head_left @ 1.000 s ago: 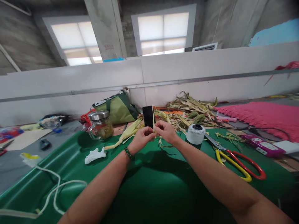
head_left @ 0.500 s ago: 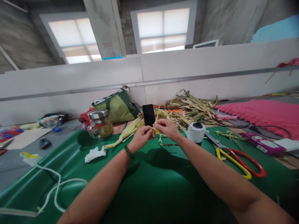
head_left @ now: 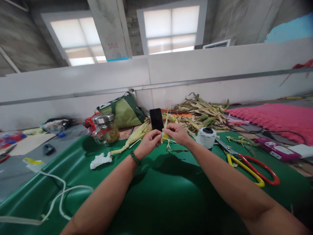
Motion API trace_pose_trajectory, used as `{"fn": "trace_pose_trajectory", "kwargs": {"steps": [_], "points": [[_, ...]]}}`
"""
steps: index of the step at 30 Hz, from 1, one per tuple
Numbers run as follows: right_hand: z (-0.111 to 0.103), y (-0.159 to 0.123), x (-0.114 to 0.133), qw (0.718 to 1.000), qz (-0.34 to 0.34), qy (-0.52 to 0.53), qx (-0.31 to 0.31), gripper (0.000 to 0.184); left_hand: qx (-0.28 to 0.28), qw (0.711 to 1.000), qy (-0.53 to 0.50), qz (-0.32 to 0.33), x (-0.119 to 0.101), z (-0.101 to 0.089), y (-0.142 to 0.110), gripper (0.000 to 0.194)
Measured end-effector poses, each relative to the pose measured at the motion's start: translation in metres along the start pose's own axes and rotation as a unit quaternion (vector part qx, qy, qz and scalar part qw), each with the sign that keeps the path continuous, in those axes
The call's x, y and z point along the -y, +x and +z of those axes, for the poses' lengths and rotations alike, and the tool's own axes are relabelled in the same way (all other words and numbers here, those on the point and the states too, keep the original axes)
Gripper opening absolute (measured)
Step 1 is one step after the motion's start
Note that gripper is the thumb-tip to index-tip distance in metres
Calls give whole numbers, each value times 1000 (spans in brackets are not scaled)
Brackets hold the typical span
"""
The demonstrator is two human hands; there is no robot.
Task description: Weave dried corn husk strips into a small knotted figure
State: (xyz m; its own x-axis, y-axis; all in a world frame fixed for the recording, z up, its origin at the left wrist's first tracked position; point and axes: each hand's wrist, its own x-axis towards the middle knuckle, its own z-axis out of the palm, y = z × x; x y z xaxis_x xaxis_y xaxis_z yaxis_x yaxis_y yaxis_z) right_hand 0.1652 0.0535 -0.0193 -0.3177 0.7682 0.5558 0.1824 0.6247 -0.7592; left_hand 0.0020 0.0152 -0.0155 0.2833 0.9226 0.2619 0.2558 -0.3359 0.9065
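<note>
Right grip (head_left: 177, 133): thumb and fingers pinched together on a pale husk strip (head_left: 165, 124), free end pointing up. Left grip (head_left: 149, 143): fingertips also closed at the strip's lower end; fine detail there too small to read. Strip is between the two hands, raised over the green sheet (head_left: 166, 195) covering part of the bench (head_left: 14, 178). Green bead bracelet (head_left: 135, 158) on left wrist. Just behind the hands, phone (head_left: 156, 119), standing tilted, screen dark. Left of it, corn husk piece (head_left: 137, 134), stalk end near crumpled white tissue (head_left: 100, 160). Right: white thread spool (head_left: 206, 138) upright, then scissors (head_left: 244, 163), one red handle, one yellow. Further back: lidded glass jar (head_left: 110, 130), green bag (head_left: 123, 112), husk pile (head_left: 201, 109). Far right, pink cloth (head_left: 276, 120).
</note>
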Motion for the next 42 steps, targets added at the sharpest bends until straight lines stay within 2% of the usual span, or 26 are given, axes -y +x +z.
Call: {"fn": "trace_pose_trajectory", "kwargs": {"steps": [5,12,17,20,24,30,36,40,42], "points": [[8,0,-4,996,24,80,-25,20,4,999,-16,-34,-1,2,-1,18],[13,-3,0,997,-10,63,-40,17,10,997,-66,-45,-2,5,-3,40],[9,-2,5,997,-16,76,-24,19,12,990,-110,-83,0,2,-2,45],[7,-2,6,996,-9,93,-16,19,25,990,-117,-76,0,1,-2,46],[6,-1,4,991,21,129,-26,23,26,997,-57,-48,-1,-2,-1,42],[1,2,-2,976,55,164,-131,24,39,998,-35,-36,-3,-4,-1,35],[-7,10,-14,951,79,186,-232,23,125,989,-11,-75,-3,-13,-2,29],[-22,18,-26,935,74,190,-289,25,151,983,-27,-102,-3,-25,-1,29],[-32,20,-32,918,76,208,-330,26,140,982,-45,-118,-1,-31,1,31]]}}
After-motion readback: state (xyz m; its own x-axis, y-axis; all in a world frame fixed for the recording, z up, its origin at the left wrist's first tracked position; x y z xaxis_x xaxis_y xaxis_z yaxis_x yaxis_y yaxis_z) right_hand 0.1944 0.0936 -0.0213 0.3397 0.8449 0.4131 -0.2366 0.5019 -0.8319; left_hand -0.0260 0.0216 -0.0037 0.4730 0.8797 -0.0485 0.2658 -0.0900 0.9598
